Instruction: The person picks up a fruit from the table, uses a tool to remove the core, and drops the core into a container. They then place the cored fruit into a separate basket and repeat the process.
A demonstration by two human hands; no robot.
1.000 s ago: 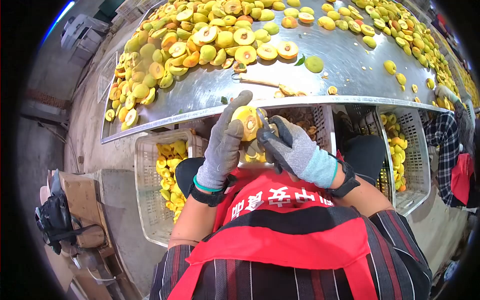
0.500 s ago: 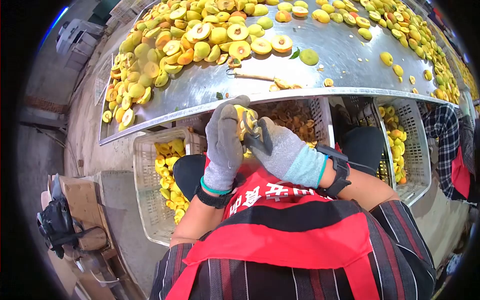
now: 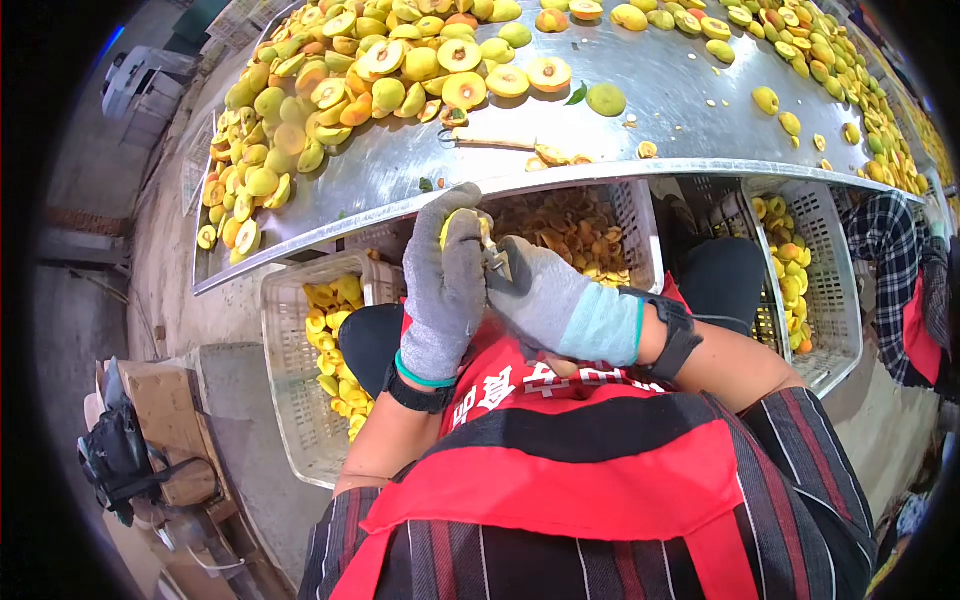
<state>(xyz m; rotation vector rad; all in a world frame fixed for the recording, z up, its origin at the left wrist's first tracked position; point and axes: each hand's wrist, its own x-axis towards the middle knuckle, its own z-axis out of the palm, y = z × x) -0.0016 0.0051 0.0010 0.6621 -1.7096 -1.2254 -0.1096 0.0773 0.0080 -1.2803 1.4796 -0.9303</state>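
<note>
My left hand, in a grey knit glove with a dark coated palm, is closed round a yellow peach piece. The fingers hide most of the fruit. My right hand, gloved alike, is closed on a small metal tool whose tip is against or close beside the peach. The handle is hidden in the fist, so the tool's exact kind does not show. Both hands are together just in front of the metal table's edge, above my apron.
Halved peaches are heaped on the table, near a wooden-handled loop tool. Below stand a left crate of yellow pieces, a middle crate of brownish scraps, and a right crate of peaches. Someone in checked sleeves is at right.
My left fingers have wrapped further over the peach, and less of it shows. The right hand has turned slightly at the fruit. The view has shifted a little.
</note>
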